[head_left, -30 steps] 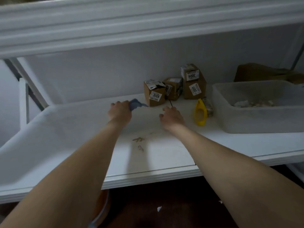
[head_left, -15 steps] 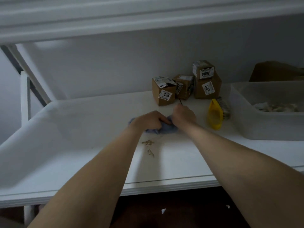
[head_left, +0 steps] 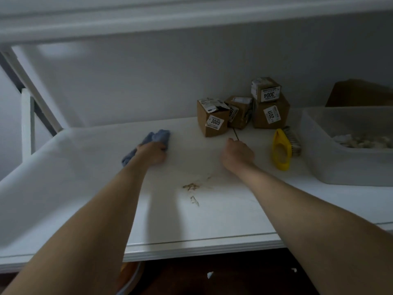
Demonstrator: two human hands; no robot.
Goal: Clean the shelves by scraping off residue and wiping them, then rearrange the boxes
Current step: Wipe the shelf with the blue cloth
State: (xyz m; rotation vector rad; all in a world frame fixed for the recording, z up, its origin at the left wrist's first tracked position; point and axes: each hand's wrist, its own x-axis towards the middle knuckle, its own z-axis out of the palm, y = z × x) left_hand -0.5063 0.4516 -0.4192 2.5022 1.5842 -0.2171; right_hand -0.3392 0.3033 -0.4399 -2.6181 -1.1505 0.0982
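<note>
The left grip point(head_left: 152, 153) is curled over a crumpled blue cloth point(head_left: 158, 136), fingers wrapped down onto it and pressing it against the white shelf point(head_left: 85, 188). Folds of the cloth stick out beyond the knuckles toward the back wall, and a tail of it shows at the wrist's left side. The right grip point(head_left: 238, 155) is closed into a fist, knuckles up, pinching a thin dark tool point(head_left: 236, 134). Only its slim upper end shows, poking from the top of the fist and slanting toward the boxes; what kind of tool it is cannot be told. The two grips are apart, with bare shelf between them. Brownish residue point(head_left: 191, 186) lies on the shelf nearer the front edge, between the two forearms, and neither the cloth nor the tool touches it. At the back of the shelf stand small cardboard boxes: one labelled 3005 point(head_left: 210, 120), a tilted one point(head_left: 239, 112) just beside it, one labelled 2011 point(head_left: 271, 113), and one labelled 3004 point(head_left: 265, 89) stacked on top of the 2011 box. The tool's tip ends just short of the 3005 box. A yellow-handled brush point(head_left: 280, 149) lies on its side right of the right grip, close to a translucent plastic tub point(head_left: 348, 162) with pale scraps inside.
</note>
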